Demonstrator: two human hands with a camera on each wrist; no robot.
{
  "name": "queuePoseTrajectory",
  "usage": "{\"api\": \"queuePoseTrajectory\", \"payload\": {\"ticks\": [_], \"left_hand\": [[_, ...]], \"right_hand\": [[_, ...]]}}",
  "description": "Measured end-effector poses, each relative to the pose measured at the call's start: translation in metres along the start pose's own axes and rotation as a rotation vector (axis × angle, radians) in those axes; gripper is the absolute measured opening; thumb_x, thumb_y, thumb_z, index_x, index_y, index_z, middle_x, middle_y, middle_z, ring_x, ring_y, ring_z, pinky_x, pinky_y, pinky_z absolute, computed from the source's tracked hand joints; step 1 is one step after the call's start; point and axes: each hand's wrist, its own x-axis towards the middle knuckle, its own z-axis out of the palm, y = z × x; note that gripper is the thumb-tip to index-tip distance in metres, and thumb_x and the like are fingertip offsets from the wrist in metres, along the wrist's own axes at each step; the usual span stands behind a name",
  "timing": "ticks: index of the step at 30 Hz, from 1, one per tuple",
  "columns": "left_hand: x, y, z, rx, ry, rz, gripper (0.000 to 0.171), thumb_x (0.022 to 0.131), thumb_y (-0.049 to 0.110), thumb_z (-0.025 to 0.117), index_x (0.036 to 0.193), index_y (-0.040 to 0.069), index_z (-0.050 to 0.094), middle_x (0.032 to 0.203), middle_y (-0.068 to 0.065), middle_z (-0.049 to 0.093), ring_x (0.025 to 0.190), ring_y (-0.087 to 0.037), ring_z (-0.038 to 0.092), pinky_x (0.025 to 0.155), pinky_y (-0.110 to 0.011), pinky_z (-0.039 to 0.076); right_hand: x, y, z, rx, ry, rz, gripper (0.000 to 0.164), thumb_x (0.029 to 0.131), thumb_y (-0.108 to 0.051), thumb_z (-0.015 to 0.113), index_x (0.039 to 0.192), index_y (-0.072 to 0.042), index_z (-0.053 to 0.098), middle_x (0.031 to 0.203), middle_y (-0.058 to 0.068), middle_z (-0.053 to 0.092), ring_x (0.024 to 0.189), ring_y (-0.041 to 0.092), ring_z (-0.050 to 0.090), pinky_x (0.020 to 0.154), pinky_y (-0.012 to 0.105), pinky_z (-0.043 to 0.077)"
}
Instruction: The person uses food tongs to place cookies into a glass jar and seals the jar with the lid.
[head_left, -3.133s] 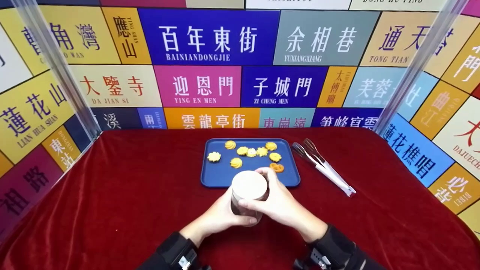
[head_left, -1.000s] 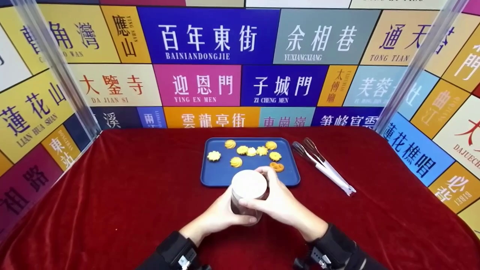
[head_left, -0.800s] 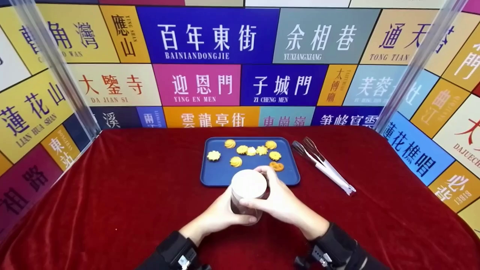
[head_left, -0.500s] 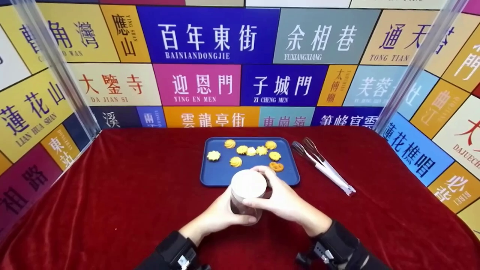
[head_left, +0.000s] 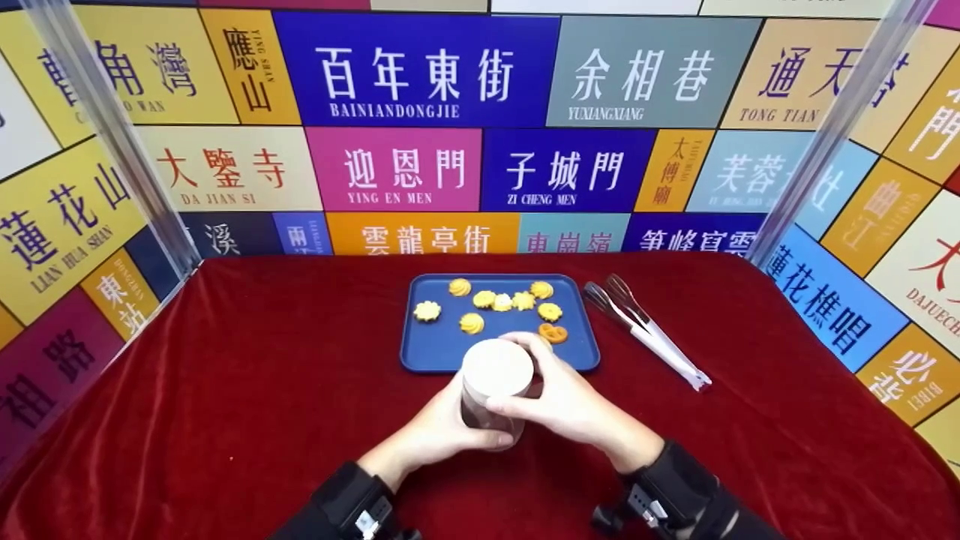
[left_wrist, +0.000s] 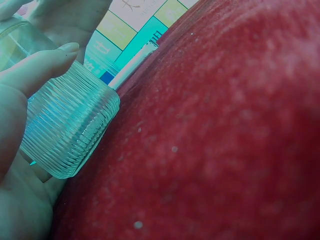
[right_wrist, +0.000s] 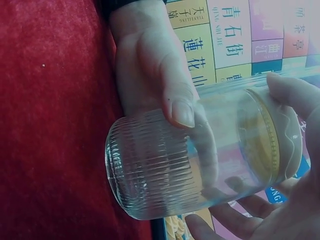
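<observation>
A clear, ribbed jar (left_wrist: 72, 122) is at the lower centre of the head frame, in front of the tray's near edge. Its white lid (head_left: 498, 367) sits on the mouth, with a yellowish ring showing through the wall beneath it in the right wrist view. The wall is see-through: fingers behind the jar show through it. Whether its base touches the cloth I cannot tell.

Both hands have hold of the jar. The left hand (head_left: 439, 435) is curled round the ribbed body, thumb across the near side. The right hand (head_left: 559, 405) is bent round the top, its thumb at the lid's near rim and its fingers on the far side.

Just beyond, at the centre of the frame, a blue rectangular tray (head_left: 442, 349) carries eight yellow piped butter cookies (head_left: 472, 323), three of them close together in a row towards the upper middle. A brown pretzel (head_left: 553, 334) lies at the tray's right, near the right fingers.

To the right of the tray, a pair of tongs (head_left: 649, 334) lies with its arms spread, dark heads to the upper left, white handles to the lower right. Red cloth (head_left: 262, 390) covers the worktop; colourful lettered panels (head_left: 420, 71) fill the upper frame.
</observation>
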Motion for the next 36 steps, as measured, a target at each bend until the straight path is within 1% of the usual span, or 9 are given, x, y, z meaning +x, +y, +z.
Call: {"api": "queuePoseTrajectory", "payload": {"ticks": [5, 6, 10, 13, 24, 30, 36], "left_hand": [[0.000, 0.000, 0.000, 0.009, -0.002, 0.006, 0.101, 0.080, 0.012, 0.093, 0.161, 0.017, 0.033, 0.146, -0.002, 0.059, 0.133, -0.020, 0.056, 0.114, -0.033, 0.045], [0.000, 0.000, 0.000, 0.009, -0.002, 0.009, 0.101, 0.080, 0.012, 0.093, 0.161, 0.017, 0.034, 0.146, -0.002, 0.059, 0.133, -0.020, 0.056, 0.114, -0.033, 0.045], [0.001, 0.000, 0.000, 0.005, -0.005, 0.010, 0.101, 0.080, 0.013, 0.093, 0.161, 0.017, 0.034, 0.146, -0.002, 0.059, 0.133, -0.020, 0.056, 0.114, -0.034, 0.045], [0.001, 0.000, 0.000, 0.003, -0.007, 0.011, 0.101, 0.080, 0.013, 0.093, 0.162, 0.018, 0.033, 0.147, -0.002, 0.058, 0.134, -0.020, 0.055, 0.115, -0.034, 0.045], [0.000, -0.001, -0.001, 0.006, -0.006, 0.016, 0.101, 0.080, 0.013, 0.093, 0.161, 0.019, 0.034, 0.147, -0.002, 0.058, 0.134, -0.020, 0.055, 0.115, -0.035, 0.045], [0.001, -0.002, 0.000, 0.002, -0.006, 0.015, 0.100, 0.080, 0.011, 0.093, 0.161, 0.017, 0.034, 0.146, -0.002, 0.058, 0.134, -0.020, 0.056, 0.114, -0.034, 0.045], [0.000, -0.001, 0.000, 0.008, 0.000, 0.002, 0.100, 0.080, 0.011, 0.092, 0.161, 0.016, 0.034, 0.147, -0.002, 0.058, 0.133, -0.019, 0.056, 0.113, -0.032, 0.044]], "right_hand": [[-0.001, -0.002, 0.008, -0.008, 0.060, 0.021, 0.095, 0.080, -0.037, 0.095, 0.154, -0.012, 0.040, 0.145, 0.009, 0.057, 0.131, 0.026, 0.057, 0.112, 0.053, 0.043], [-0.001, -0.003, 0.010, -0.014, 0.078, 0.033, 0.096, 0.079, -0.038, 0.096, 0.153, -0.013, 0.041, 0.144, 0.009, 0.057, 0.130, 0.025, 0.057, 0.111, 0.052, 0.043], [-0.002, -0.004, 0.015, -0.041, 0.149, 0.080, 0.090, 0.076, -0.042, 0.097, 0.146, -0.018, 0.046, 0.137, 0.007, 0.061, 0.124, 0.023, 0.060, 0.107, 0.050, 0.045], [-0.002, -0.005, 0.017, -0.047, 0.171, 0.093, 0.085, 0.075, -0.042, 0.097, 0.141, -0.019, 0.049, 0.132, 0.005, 0.063, 0.121, 0.022, 0.061, 0.105, 0.049, 0.046], [-0.002, -0.003, 0.016, -0.044, 0.138, 0.068, 0.081, 0.078, -0.042, 0.095, 0.140, -0.017, 0.048, 0.132, 0.006, 0.063, 0.122, 0.021, 0.060, 0.107, 0.049, 0.045], [-0.001, -0.003, 0.010, -0.005, 0.084, 0.058, 0.082, 0.081, -0.038, 0.094, 0.145, -0.016, 0.047, 0.138, 0.005, 0.061, 0.125, 0.023, 0.059, 0.110, 0.050, 0.044], [0.000, -0.002, 0.003, 0.041, 0.029, 0.046, 0.083, 0.083, -0.035, 0.093, 0.151, -0.017, 0.049, 0.143, 0.002, 0.059, 0.131, 0.023, 0.055, 0.115, 0.052, 0.038]]}}
